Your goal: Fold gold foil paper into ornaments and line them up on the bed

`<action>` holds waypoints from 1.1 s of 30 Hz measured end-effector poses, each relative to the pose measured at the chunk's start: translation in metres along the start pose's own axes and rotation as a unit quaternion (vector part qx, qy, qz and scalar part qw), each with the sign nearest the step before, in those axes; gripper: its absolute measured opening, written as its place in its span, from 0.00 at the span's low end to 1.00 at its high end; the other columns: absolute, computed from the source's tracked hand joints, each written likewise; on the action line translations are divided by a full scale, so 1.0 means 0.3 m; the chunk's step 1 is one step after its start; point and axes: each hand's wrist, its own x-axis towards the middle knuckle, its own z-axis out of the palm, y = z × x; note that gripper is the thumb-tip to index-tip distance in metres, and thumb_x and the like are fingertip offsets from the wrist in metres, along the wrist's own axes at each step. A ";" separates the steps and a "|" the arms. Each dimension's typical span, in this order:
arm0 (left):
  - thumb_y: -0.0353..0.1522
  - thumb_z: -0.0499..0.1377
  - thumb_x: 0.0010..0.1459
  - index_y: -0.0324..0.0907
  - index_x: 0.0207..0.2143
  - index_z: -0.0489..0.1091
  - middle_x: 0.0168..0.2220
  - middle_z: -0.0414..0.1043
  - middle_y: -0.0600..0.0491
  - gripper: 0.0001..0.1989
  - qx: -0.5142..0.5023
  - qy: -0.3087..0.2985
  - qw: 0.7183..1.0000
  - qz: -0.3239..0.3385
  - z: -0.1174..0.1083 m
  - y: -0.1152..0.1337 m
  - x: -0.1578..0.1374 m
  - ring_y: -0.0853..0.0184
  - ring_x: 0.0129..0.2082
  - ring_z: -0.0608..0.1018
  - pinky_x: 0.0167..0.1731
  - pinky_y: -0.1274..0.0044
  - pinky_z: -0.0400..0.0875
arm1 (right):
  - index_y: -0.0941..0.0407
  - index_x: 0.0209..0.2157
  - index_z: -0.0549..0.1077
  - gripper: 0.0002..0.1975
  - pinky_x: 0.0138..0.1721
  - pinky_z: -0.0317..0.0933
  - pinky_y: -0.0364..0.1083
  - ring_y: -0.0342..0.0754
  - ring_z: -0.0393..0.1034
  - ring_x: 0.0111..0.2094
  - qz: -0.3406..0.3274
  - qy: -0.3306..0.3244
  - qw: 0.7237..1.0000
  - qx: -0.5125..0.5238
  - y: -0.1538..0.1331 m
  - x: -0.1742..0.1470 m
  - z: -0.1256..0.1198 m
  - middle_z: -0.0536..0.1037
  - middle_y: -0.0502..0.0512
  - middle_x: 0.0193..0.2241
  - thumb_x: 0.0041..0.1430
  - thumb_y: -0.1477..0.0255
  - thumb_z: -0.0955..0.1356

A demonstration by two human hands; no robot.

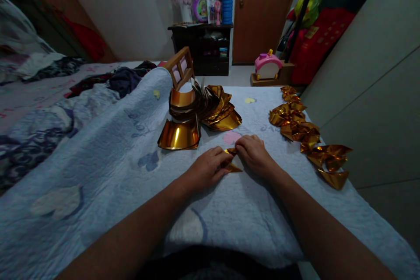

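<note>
Between my two hands, just above the quilt, is a small folded piece of gold foil paper [233, 167]. My left hand [210, 165] is closed around its left side, with fingers and thumb curled over it. The fingers of my right hand [254, 151] pinch its upper right corner. Beyond my hands lies a fanned stack of gold foil sheets [180, 134], partly curled, with more crumpled sheets [220, 111] to its right. Along the right edge of the bed runs a row of folded gold foil pieces [297, 124].
The pale blue quilt [131, 192] covers the bed, its right edge beside a light cabinet [377, 109]. Clothes [123, 81] are heaped at the left. A wooden bed rail [180, 68], a dark shelf unit [200, 48] and a pink toy [268, 64] stand beyond the far end.
</note>
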 end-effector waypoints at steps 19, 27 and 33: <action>0.25 0.58 0.60 0.41 0.32 0.67 0.33 0.68 0.54 0.05 0.035 0.083 0.995 -0.048 0.014 -0.001 0.004 0.66 0.34 0.72 0.35 0.75 0.67 | 0.55 0.30 0.70 0.04 0.30 0.50 0.45 0.47 0.64 0.27 0.029 -0.049 0.998 0.030 0.019 -0.046 -0.051 0.75 0.53 0.26 0.57 0.77 0.64; 0.25 0.63 0.57 0.42 0.50 0.65 0.43 0.70 0.52 0.19 0.029 0.136 0.984 -0.113 0.022 0.003 0.005 0.65 0.37 0.75 0.36 0.73 0.71 | 0.55 0.36 0.71 0.03 0.28 0.50 0.44 0.45 0.66 0.25 0.034 -0.072 0.995 0.060 0.011 -0.058 -0.065 0.75 0.51 0.24 0.59 0.75 0.67; 0.25 0.62 0.60 0.42 0.39 0.73 0.38 0.71 0.53 0.05 0.024 0.096 0.991 -0.084 0.015 0.004 0.009 0.66 0.37 0.76 0.37 0.75 0.72 | 0.55 0.36 0.71 0.03 0.28 0.51 0.44 0.45 0.66 0.24 0.028 -0.071 0.993 0.088 0.020 -0.062 -0.062 0.76 0.50 0.23 0.59 0.74 0.67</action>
